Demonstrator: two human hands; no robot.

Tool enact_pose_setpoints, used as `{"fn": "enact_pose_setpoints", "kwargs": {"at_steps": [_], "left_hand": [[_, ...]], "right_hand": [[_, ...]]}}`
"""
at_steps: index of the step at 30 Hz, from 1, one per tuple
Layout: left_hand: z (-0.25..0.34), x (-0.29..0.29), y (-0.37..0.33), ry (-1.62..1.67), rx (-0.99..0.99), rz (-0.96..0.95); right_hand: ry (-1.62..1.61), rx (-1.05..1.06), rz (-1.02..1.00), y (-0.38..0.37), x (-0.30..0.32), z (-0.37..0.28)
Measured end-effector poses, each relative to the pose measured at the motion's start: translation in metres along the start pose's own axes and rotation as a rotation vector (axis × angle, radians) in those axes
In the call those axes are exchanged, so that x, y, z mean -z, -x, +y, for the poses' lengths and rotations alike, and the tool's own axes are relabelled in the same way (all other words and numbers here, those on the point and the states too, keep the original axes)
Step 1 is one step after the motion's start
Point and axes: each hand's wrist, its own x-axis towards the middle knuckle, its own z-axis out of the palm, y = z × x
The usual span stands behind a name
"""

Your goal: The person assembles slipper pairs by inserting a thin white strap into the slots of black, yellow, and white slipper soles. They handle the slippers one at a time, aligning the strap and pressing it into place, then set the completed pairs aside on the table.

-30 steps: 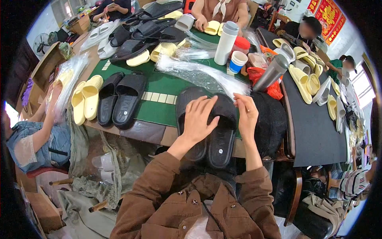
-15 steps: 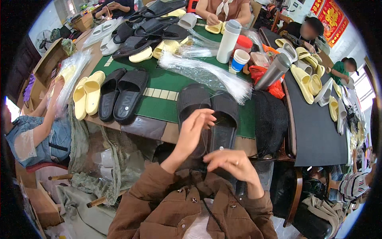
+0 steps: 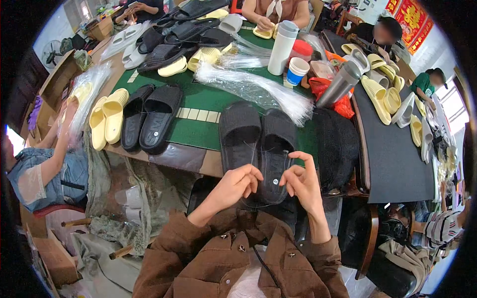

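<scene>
Your left hand [image 3: 237, 183] and right hand [image 3: 301, 181] pinch a thin clear thread [image 3: 258, 171] over two ribbed black rubber slides [image 3: 258, 144], just beyond your fingertips.

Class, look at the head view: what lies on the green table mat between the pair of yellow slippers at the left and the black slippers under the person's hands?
In the head view, a second pair of black slippers lies between the yellow slippers and the held black slippers.

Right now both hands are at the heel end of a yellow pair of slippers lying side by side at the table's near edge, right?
Not quite: the slippers are black, not yellow, as the head view shows. The rest holds: the left hand and right hand are at the heel end of the pair, which lies side by side at the near edge of the table.
</scene>
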Motion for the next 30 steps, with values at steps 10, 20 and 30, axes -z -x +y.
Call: {"fn": "enact_pose_setpoints", "kwargs": {"at_steps": [10, 20, 30], "left_hand": [[0.003, 0.020, -0.024, -0.254, -0.097, 0.284], [-0.008, 0.010, -0.060, -1.028, -0.253, 0.365], [-0.020, 0.002, -0.096, -1.128, -0.231, 0.420]], "right_hand": [[0.492, 0.097, 0.153, -0.035, -0.008, 0.034], [0.887, 0.194, 0.065, -0.079, -0.007, 0.058], [0.778, -0.002, 0.047, -0.117, -0.011, 0.076]]}}
